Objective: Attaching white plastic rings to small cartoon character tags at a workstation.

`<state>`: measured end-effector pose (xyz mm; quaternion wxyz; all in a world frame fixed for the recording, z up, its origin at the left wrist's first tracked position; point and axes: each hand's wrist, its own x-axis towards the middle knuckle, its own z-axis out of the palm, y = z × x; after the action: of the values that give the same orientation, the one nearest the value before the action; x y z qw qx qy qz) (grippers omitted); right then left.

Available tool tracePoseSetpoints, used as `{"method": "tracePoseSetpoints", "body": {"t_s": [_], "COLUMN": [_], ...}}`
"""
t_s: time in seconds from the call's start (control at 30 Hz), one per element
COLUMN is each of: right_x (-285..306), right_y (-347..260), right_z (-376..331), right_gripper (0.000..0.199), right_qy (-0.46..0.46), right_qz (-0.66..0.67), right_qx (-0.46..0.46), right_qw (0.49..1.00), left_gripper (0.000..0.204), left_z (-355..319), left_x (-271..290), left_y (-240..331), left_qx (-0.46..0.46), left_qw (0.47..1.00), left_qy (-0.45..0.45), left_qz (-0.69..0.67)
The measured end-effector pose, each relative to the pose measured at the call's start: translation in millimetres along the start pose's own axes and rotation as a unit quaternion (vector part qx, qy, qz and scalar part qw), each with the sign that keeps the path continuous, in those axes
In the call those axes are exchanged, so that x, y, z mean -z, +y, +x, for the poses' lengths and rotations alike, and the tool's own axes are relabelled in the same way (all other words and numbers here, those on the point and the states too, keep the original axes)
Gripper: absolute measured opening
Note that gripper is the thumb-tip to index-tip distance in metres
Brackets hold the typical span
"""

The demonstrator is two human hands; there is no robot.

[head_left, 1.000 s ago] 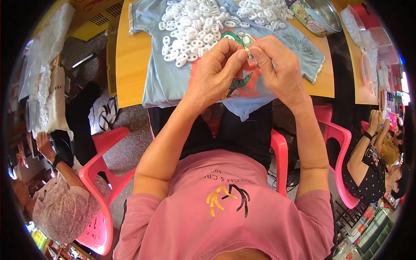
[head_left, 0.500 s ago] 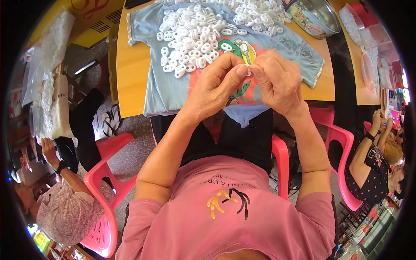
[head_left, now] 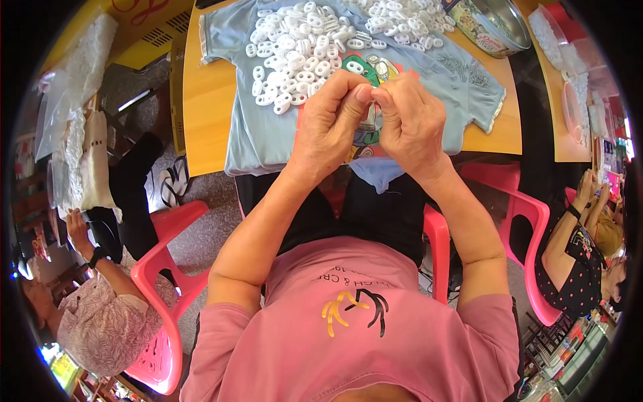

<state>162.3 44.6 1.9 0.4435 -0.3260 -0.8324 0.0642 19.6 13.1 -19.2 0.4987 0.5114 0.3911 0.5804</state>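
Left hand [head_left: 329,124] and right hand [head_left: 414,124] nearly meet above pale-blue printed shirt [head_left: 254,144]; thumbs and forefingers pinched tight on small whitish piece [head_left: 373,93], mostly hidden; white two-holed plastic pieces [head_left: 295,57] heaped on cloth beyond

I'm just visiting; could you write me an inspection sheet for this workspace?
Surface: wooden table, blue shirt spread over it.
Job's things: white pieces in two piles; thin grey bits scattered on the shirt.
Clutter: tin at far right.
Fingers: left hand and right hand pinch close together, a pale bit mostly hidden between them.
Cables: possible cords by the chair, unclear.
Surroundings: more pink chairs; people on both sides.
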Motion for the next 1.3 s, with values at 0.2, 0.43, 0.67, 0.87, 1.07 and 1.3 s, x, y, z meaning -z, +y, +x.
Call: {"method": "tracePoseSetpoints", "body": {"t_s": [0.2,0.43,0.67,0.87,1.07,1.3], "right_x": [6,25,-5,-6,1,20], "right_y": [5,29,39,31,34,25], "right_z": [-2,20,34,52,50,25], "right_gripper": [0.013,0.015,0.013,0.016,0.017,0.023], "right_qy": [-0.018,-0.072,-0.169,-0.261,-0.220,-0.122], "right_qz": [0.014,0.127,-0.011,-0.069,0.031,0.452], "right_qx": [0.010,-0.192,-0.054,-0.108,-0.166,-0.420], "right_qw": [1.000,0.970,0.984,0.957,0.961,0.778], "left_gripper": [0.017,0.011,0.011,0.014,0.015,0.015], "left_z": [-1,-1,1,1,2,5], "left_x": [1,-2,-1,-2,-1,1], "left_y": [1,-3,-5,-3,-2,-5], "left_qx": [0.009,-0.055,-0.030,-0.009,0.025,0.022], "left_qw": [0.999,0.981,0.976,0.980,0.976,0.980], "left_qy": [-0.034,0.139,0.144,0.145,0.142,0.101], "left_qz": [-0.029,-0.123,-0.160,-0.138,-0.164,-0.173]}}
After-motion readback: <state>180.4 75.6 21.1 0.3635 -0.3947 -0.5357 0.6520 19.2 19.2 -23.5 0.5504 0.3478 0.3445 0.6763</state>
